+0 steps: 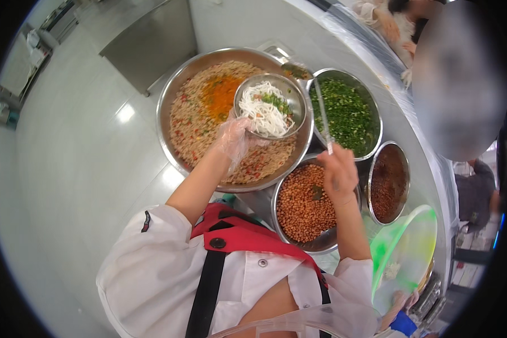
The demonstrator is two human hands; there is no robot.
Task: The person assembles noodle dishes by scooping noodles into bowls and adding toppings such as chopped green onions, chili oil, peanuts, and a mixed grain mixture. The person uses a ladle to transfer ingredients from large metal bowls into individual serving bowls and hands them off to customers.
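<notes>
My left hand (235, 138), in a clear plastic glove, grips the near left rim of a metal bowl (300, 112) above a wide basin. White noodles (265, 121) with chopped greens on top fill the bowl. My bare right hand (339, 174) is closed on the handle of a ladle (297, 70). The ladle's head, holding something greenish, is just past the bowl's far right rim; its handle crosses the edge of a pot of chopped greens (346, 115). Beneath the bowl, the metal basin (164, 112) contains a pale minced mix with red bits and an orange patch.
Close below my right hand stands a pot of brown beans or nuts (304, 208). Right of it is a metal container of dark red seasoning (386, 191). A green-and-white plastic bowl (405, 253) is tilted at lower right, near another person's gloved hand (400, 304). A steel cabinet (152, 48) stands beyond the basin.
</notes>
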